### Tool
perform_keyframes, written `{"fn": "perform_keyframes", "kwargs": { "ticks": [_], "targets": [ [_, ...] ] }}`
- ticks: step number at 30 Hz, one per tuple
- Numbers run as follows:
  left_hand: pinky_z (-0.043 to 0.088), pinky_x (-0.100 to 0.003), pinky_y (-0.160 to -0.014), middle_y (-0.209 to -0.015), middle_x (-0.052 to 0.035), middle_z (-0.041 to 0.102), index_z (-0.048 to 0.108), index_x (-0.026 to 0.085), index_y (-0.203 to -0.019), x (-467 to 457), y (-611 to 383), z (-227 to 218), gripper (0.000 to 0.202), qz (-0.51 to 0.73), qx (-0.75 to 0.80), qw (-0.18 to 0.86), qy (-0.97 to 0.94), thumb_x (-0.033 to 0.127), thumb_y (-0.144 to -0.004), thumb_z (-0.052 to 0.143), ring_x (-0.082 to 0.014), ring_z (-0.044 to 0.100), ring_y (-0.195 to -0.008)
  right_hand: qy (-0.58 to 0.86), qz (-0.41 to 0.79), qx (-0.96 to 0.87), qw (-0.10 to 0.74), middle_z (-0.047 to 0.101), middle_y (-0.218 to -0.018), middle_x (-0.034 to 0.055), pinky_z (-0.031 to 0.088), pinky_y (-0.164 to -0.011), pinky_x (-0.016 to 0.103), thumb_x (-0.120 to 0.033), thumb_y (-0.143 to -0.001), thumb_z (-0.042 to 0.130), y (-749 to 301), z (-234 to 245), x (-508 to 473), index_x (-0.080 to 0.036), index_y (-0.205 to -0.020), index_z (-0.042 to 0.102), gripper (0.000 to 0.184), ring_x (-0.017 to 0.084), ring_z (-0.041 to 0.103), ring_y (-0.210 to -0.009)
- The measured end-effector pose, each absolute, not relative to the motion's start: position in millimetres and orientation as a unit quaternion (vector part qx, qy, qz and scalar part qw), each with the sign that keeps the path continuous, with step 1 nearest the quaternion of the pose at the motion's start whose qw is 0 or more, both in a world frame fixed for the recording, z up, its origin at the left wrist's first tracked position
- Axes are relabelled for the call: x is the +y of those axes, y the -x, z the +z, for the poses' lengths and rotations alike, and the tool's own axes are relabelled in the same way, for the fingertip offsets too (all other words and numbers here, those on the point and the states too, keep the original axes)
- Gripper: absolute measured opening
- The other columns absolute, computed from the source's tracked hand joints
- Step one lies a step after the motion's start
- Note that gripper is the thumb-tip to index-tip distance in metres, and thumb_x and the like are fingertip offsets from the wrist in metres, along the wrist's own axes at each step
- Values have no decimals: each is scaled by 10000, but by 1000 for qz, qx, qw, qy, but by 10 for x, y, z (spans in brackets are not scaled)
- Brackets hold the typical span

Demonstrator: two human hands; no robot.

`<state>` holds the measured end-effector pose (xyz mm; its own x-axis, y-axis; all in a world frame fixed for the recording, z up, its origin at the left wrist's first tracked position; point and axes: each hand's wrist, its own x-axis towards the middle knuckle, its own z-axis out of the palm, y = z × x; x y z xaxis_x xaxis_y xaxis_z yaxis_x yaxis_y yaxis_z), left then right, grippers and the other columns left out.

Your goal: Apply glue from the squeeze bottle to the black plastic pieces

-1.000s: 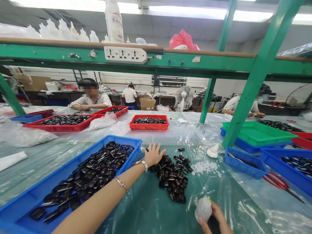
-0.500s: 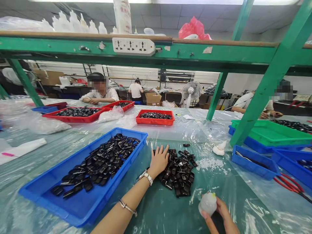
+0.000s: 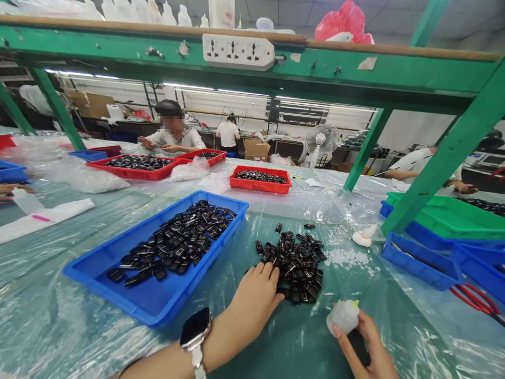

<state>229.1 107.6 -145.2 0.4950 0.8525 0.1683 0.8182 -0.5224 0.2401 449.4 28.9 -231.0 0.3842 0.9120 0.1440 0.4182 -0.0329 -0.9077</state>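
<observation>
My left hand (image 3: 254, 297) rests palm down at the near left edge of a loose pile of small black parts (image 3: 294, 260) on the plastic-covered table, fingers curled over a few of them. A smartwatch sits on that wrist. My right hand (image 3: 369, 345) is low at the right and grips a small white squeeze bottle (image 3: 343, 316) with a yellowish tip. A blue tray (image 3: 153, 300) holding several more black parts lies to the left of the pile.
Red trays (image 3: 261, 185) of black parts stand farther back, where a person sits at work. Blue and green trays (image 3: 442, 221) and red-handled scissors (image 3: 477, 300) lie at the right. A green post (image 3: 437, 163) rises beside them. White granules (image 3: 347, 257) lie beside the pile.
My left hand has drawn back toward me from the far side of the pile to its near edge. The view has tilted down and closer. The right hand keeps the bottle.
</observation>
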Motion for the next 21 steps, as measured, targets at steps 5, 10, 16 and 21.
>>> {"fn": "perform_keyframes", "kwargs": {
  "ticks": [5, 10, 16, 21],
  "targets": [
    [556, -428, -876, -1056, -117, 689, 647, 153, -1127, 1049, -2066, -1579, 311, 99, 438, 54, -892, 0, -883, 529, -288, 671, -969, 654, 302, -513, 467, 664, -1290, 135, 551, -874, 302, -620, -866, 610, -4629, -2250, 294, -207, -1261, 524, 578, 302, 633, -1194],
    [552, -369, -754, -930, -104, 692, 621, 127, -1105, 1085, -1966, -1619, 350, 103, 422, 89, -896, -36, -872, 416, -248, 676, -820, 648, 303, -525, 461, 643, -1335, 149, 531, -951, 308, -578, -888, 619, -4690, -2270, 294, -192, -1293, 509, 570, 294, 617, -1226],
    [507, -287, -619, -991, -71, 707, 543, 173, -1303, 1037, -1863, -1588, 343, 140, 399, 187, -887, 133, -992, 403, -163, 640, -656, 681, 339, -475, 442, 562, -1441, 133, 571, -845, 254, -657, -878, 594, -4690, -2300, 263, -225, -1349, 494, 647, 289, 580, -1273],
    [470, -302, -575, -790, -35, 640, 538, 151, -1091, 1003, -1818, -1603, 203, 156, 384, 217, -884, 169, -995, 360, -185, 587, -627, 680, 286, -465, 491, 570, -1432, 120, 598, -735, 252, -630, -848, 650, -4618, -2281, 191, -241, -1350, 530, 647, 321, 524, -1332]
  ]
}}
